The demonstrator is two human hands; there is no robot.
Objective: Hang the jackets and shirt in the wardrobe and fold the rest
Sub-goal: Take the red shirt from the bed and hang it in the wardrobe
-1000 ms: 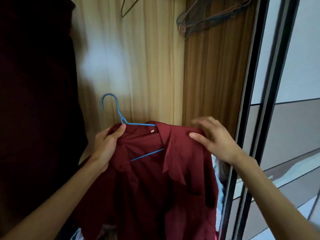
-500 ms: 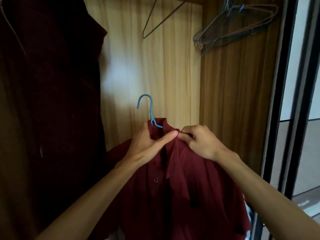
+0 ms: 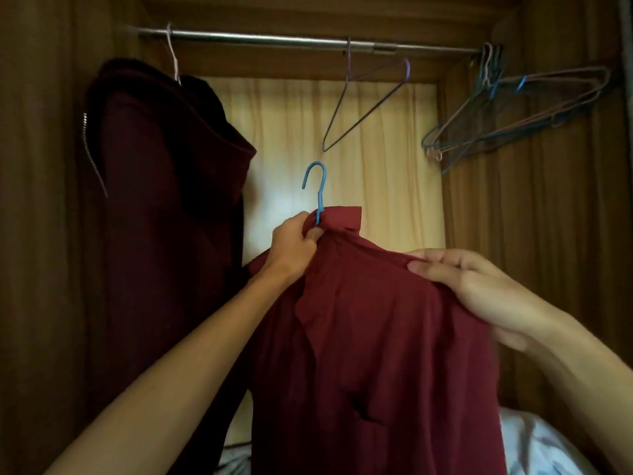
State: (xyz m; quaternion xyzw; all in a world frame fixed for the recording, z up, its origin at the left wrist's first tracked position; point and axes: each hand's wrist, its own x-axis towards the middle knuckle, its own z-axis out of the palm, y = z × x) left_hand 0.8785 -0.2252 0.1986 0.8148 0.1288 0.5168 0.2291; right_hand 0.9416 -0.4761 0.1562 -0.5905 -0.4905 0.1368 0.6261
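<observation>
A dark red shirt hangs on a blue wire hanger whose hook sticks up above the collar. My left hand grips the hanger neck and collar together. My right hand pinches the shirt's right shoulder. The hook sits well below the metal wardrobe rail. A dark maroon jacket with a zip hangs from the rail at the left.
An empty purple wire hanger hangs mid-rail. Several empty wire hangers bunch at the right end. Wooden wardrobe walls close in on both sides. Pale cloth lies at the bottom right.
The view tilted up, bringing the rail into sight. The shirt on its hanger rose. My right hand slid from the collar out to the right shoulder.
</observation>
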